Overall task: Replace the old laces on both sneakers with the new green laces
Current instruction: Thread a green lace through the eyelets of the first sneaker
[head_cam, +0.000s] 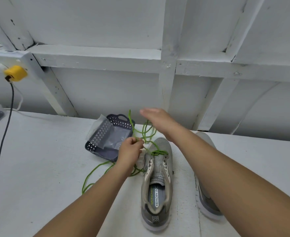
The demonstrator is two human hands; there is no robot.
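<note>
Over the grey sneaker (158,177) on the white table (38,159), the left hand (129,151) pinches the green lace (145,132) threaded through its front eyelets; the right hand (159,122) hovers flat, fingers straight.

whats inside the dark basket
A clear plastic bag lies in the dark basket, one end draped over its far wall. The left hand covers the near right corner, so that part is hidden.
</note>
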